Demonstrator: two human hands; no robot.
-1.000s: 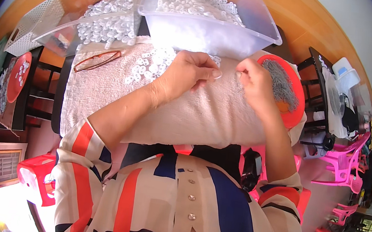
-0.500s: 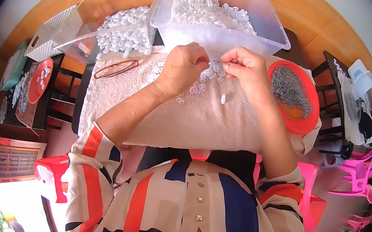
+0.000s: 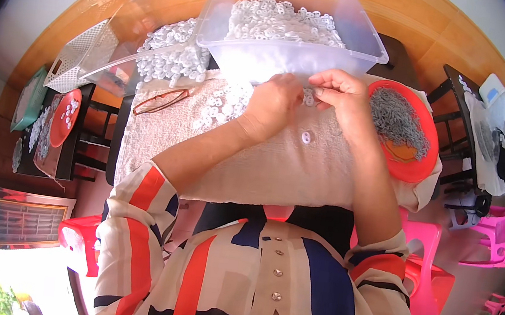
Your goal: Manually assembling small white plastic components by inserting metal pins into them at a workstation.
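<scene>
My left hand is closed over the towel, its fingertips bent inward and partly hidden. Close on its right, my right hand pinches with thumb and forefinger at a small white two-hole plastic piece between the hands. Whatever the left fingers grip cannot be made out. Left of my left wrist lies a loose heap of similar white pieces. One single white piece rests on the beige towel below the hands, its two holes showing.
Beyond the hands stands a clear bin of white pieces; another clear container with more lies left. Brown-framed glasses sit on the towel. A red plate at right holds grey small parts. Pink chairs stand behind.
My left hand has moved right, close to my right hand, uncovering the heap of white pieces. The single piece on the towel now shows its face with two holes instead of a narrow side.
</scene>
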